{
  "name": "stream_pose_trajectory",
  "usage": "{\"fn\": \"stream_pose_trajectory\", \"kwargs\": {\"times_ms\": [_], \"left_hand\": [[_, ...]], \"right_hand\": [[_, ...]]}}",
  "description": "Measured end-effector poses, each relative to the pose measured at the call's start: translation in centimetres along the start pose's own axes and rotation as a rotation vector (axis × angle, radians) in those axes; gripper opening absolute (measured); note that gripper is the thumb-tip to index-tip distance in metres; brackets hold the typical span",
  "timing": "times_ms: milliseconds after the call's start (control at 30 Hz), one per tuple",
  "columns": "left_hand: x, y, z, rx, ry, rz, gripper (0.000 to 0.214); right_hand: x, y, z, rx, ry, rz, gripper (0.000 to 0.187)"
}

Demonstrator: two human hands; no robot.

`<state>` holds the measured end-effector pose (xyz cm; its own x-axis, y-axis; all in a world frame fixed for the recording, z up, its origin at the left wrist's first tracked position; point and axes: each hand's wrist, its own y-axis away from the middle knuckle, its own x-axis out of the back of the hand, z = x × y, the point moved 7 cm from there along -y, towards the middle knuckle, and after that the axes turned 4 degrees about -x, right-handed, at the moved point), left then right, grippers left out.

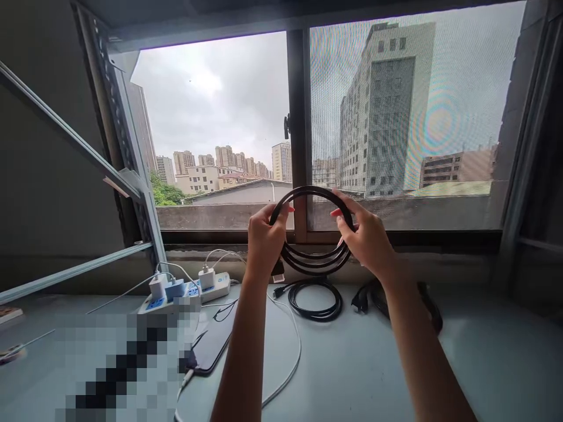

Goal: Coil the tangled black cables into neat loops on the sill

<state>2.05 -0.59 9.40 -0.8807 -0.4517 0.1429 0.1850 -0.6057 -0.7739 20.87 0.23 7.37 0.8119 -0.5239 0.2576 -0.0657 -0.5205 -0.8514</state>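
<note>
A coiled black cable (313, 271) is held up above the table between my two hands. My left hand (267, 234) is closed around the left side of the coil, thumb on the near face. On the right side, my right hand (366, 233) grips the coil between thumb and fingers. A dark plug end (278, 271) hangs just below my left hand. Below the held coil, a second coiled black cable (315, 300) lies on the table. Another black cable with a plug (360, 300) lies further right, partly hidden behind my right forearm.
A white power strip (222, 285) with chargers plugged in stands at the left, near the window. A phone (215, 346) with a white charging cable (299, 343) lies on the table (347, 363). Metal shelf posts (143, 176) frame the window. The lower left is pixelated.
</note>
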Motion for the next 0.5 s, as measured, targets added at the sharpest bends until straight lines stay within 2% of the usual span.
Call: {"fn": "stream_pose_trajectory", "kwargs": {"times_ms": [233, 367, 433, 500], "left_hand": [[-1.4, 0.3, -2.0, 0.193, 0.115, -0.125, 0.046], [-1.6, 0.6, -2.4, 0.227, -0.056, -0.194, 0.034], [-2.0, 0.9, -2.5, 0.258, -0.121, -0.274, 0.028], [-2.6, 1.3, -2.6, 0.311, -0.096, -0.37, 0.029]], "right_hand": [[1.7, 0.2, -1.2, 0.08, -0.174, 0.148, 0.051], [2.6, 0.6, -2.3, 0.174, -0.15, 0.293, 0.049], [2.8, 0.9, -2.6, 0.195, -0.145, 0.348, 0.048], [2.9, 1.1, -2.8, 0.2, -0.15, 0.379, 0.047]]}}
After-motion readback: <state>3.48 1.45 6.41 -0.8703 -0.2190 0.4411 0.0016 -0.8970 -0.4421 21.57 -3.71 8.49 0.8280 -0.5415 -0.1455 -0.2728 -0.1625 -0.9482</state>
